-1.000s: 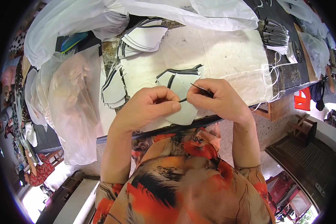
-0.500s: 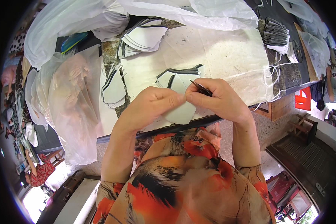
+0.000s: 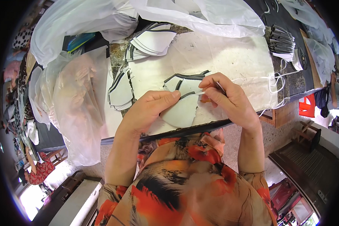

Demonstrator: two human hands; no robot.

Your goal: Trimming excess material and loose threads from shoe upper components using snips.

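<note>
My left hand pinches a white curved fabric piece with a black-trimmed edge at its upper left. Fingers closed, my right hand grips a thin white strip at the other end of that black edge. A slim dark tool, perhaps thread snips, is also tucked in the right hand, mostly hidden by the fingers. Just beyond the held piece, more white pieces with black edging lie on the pale sheet.
Stacks of black-edged white pieces lie at the back left, another pile nearer. Clear plastic bags cover the left side. At right are a dark bundle, white cord and a spool. The table's dark front edge runs before me.
My hands have moved apart. The right hand has shifted right and now pulls out the white strip; the tool is less visible. The held piece has turned, showing its black edge.
</note>
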